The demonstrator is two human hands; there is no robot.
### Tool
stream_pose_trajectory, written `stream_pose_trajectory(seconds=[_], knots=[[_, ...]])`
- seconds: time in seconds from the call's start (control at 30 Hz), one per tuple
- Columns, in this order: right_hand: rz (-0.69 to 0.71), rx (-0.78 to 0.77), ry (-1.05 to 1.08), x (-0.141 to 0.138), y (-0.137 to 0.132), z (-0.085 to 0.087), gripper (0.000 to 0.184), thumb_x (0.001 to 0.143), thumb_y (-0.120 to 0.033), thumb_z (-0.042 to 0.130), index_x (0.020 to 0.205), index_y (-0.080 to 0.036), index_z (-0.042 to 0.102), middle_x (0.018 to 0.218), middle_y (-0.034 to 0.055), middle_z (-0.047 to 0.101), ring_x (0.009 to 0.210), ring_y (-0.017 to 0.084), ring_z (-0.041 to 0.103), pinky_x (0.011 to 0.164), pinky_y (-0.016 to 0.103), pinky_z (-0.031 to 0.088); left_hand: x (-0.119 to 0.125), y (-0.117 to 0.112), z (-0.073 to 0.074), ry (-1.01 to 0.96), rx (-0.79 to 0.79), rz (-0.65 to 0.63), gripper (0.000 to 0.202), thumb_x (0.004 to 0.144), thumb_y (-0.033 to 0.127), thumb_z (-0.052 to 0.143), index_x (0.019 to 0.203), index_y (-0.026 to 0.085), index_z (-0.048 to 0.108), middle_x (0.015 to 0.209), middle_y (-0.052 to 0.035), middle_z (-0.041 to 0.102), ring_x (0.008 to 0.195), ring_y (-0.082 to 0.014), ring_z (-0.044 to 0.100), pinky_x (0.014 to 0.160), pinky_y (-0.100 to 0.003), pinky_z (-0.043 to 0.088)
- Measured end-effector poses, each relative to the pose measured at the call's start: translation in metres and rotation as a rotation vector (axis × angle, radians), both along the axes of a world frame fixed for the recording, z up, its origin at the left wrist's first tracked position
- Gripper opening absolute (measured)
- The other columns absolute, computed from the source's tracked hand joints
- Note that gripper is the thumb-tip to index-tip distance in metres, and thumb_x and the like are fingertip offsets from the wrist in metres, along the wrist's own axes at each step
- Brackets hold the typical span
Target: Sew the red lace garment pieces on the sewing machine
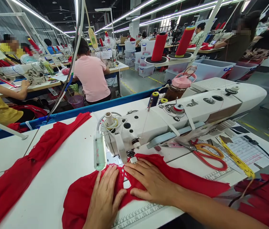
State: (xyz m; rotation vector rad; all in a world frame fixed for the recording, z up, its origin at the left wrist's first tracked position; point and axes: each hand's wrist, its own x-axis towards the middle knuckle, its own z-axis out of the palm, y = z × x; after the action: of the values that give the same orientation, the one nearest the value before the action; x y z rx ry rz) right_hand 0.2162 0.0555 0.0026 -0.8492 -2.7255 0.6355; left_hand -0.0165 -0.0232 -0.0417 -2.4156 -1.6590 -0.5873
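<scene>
Side by side, two bare hands are laid palm down on a red garment piece (pixel 81 194), which is spread on a white worktable (pixel 53 197) at the needle end of a sewing machine (pixel 196 106). By the left hand (pixel 104 194), fingers outstretched and thumb held apart, the cloth is pressed flat rather than gripped; by the right hand (pixel 150 181), likewise extended with its fingers slightly fanned, the other half is covered. Between them a crisscross strip (pixel 124 173) is framed (white is seen through its gaps), its upper end set close to the needle area; whether the cloth is caught beneath the presser foot cannot be told. At left, a long length of red fabric (pixel 31 159) is stretched diagonally across the tabletop. To the right of the garment piece, orange-and-red scissors (pixel 211 152) are placed near a yellow tape measure (pixel 237 157), which is draped over a written sheet (pixel 251 149). Behind the machine, two red thread cones (pixel 159 47) are held on a stand, while farther back at left a co-worker in a pink shirt (pixel 91 78) is seen from behind, seated at another station.
</scene>
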Motion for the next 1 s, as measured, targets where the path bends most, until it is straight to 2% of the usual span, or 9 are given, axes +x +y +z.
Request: stream_pose_trajectory(seconds=[0.33,0.43,0.53,0.67,0.77,0.83,0.87,0.93,1.0], knots=[[0.016,0.040,0.028,0.001,0.001,-0.003,0.067,0.092,-0.046,0.065,0.149,-0.017,0.044,0.151,0.0100,0.049,0.139,0.027,0.042,0.121,0.046,0.025,0.000,0.000,0.001,-0.006,0.010,-0.006,0.053,0.101,0.037,0.049,0.147,0.014,0.039,0.147,-0.0082,0.055,0.142,-0.0174,0.042,0.125,-0.037,0.010],[-0.005,0.120,0.130,0.003,0.001,-0.004,0.056,0.096,-0.041,0.061,0.146,-0.019,0.048,0.143,0.0103,0.056,0.132,0.026,0.048,0.116,0.045,0.033,0.000,0.001,0.003,0.006,0.029,-0.011,0.050,0.101,0.035,0.049,0.146,0.013,0.041,0.146,-0.0087,0.056,0.140,-0.0180,0.045,0.125,-0.038,0.013],[-0.143,0.290,0.210,0.004,0.006,-0.006,0.038,0.101,-0.027,0.049,0.138,-0.017,0.054,0.132,0.0137,0.062,0.124,0.027,0.053,0.109,0.048,0.038,0.001,0.003,0.005,0.016,0.050,-0.025,0.048,0.101,0.034,0.050,0.144,0.014,0.044,0.143,-0.0100,0.059,0.136,-0.0206,0.050,0.121,-0.041,0.025],[-0.273,0.435,0.144,0.002,0.019,-0.008,0.025,0.098,-0.020,0.052,0.121,-0.015,0.062,0.113,0.0141,0.066,0.104,0.028,0.058,0.098,0.049,0.042,0.006,-0.002,0.014,-0.078,0.097,-0.002,0.045,0.097,0.032,0.055,0.139,0.017,0.051,0.136,-0.0126,0.063,0.130,-0.0287,0.054,0.109,-0.048,0.042],[-0.262,0.479,0.168,0.001,0.023,0.001,0.015,0.097,-0.016,0.051,0.093,-0.017,0.066,0.091,0.0077,0.064,0.087,0.023,0.056,0.090,0.044,0.043,0.019,-0.014,0.026,-0.403,0.000,0.077,0.029,0.094,0.033,0.058,0.121,0.024,0.066,0.111,-0.0090,0.073,0.103,-0.0271,0.066,0.090,-0.040,0.053],[-0.258,0.524,0.202,0.000,0.017,0.014,0.021,0.098,-0.014,0.046,0.088,-0.017,0.064,0.088,0.0079,0.063,0.085,0.023,0.054,0.085,0.041,0.043,0.032,-0.022,0.032,-0.792,-0.286,0.131,0.027,0.093,0.045,0.060,0.106,0.024,0.071,0.089,-0.0070,0.074,0.080,-0.0219,0.068,0.073,-0.032,0.055],[-0.249,0.559,0.227,-0.001,0.011,0.022,0.022,0.098,-0.013,0.045,0.088,-0.016,0.064,0.087,0.0082,0.062,0.083,0.023,0.053,0.081,0.039,0.043,0.038,-0.024,0.033,-1.032,-0.484,0.163,0.036,0.089,0.054,0.062,0.103,0.022,0.072,0.085,-0.0077,0.074,0.075,-0.0211,0.068,0.067,-0.030,0.054],[-0.195,0.646,0.276,-0.003,-0.008,0.032,0.021,0.097,-0.012,0.045,0.089,-0.015,0.064,0.080,0.0069,0.060,0.075,0.021,0.051,0.072,0.036,0.042,0.051,-0.025,0.033,-1.562,-0.808,0.231,0.059,0.074,0.070,0.071,0.102,0.017,0.073,0.086,-0.0111,0.075,0.078,-0.0238,0.071,0.069,-0.032,0.057],[-0.101,0.742,0.293,-0.007,-0.032,0.032,0.017,0.095,-0.011,0.048,0.089,-0.015,0.064,0.072,0.0042,0.057,0.066,0.019,0.048,0.066,0.035,0.038,0.060,-0.023,0.029,-2.000,-0.892,0.286,0.064,0.061,0.069,0.082,0.097,0.016,0.074,0.087,-0.0108,0.075,0.085,-0.0272,0.073,0.079,-0.037,0.058]])
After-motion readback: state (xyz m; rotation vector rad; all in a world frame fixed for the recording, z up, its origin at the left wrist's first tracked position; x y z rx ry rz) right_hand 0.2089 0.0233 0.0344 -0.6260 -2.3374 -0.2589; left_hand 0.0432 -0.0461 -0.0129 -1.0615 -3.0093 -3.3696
